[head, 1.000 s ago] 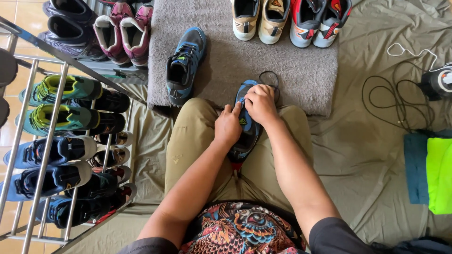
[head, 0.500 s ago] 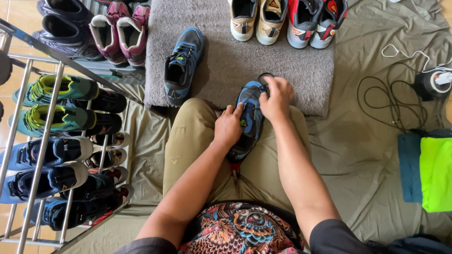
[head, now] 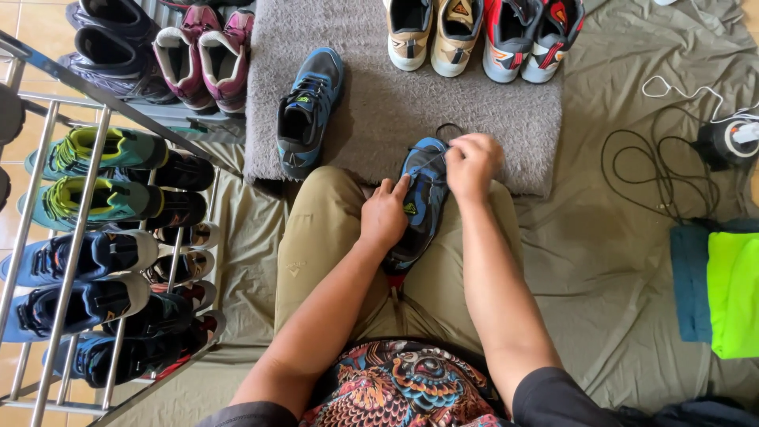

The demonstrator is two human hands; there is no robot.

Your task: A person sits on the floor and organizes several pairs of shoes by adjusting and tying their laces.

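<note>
A blue and black shoe [head: 423, 198] lies between my knees, toe pointing away from me. My left hand [head: 385, 213] grips its left side near the tongue. My right hand [head: 472, 164] is closed on the black lace [head: 449, 129] at the shoe's toe end, pulling it off to the right. The matching blue shoe [head: 309, 107] stands alone on the grey mat [head: 474, 103] to the left.
A metal shoe rack [head: 71, 237] with several shoes stands at the left. More pairs line the mat's far edge [head: 482, 35]. Black and white cables [head: 664, 158] and a folded green and teal cloth [head: 723, 285] lie on the olive sheet at the right.
My right hand has moved from on top of the shoe to its right side, drawing the lace outward. The left hand stays on the shoe.
</note>
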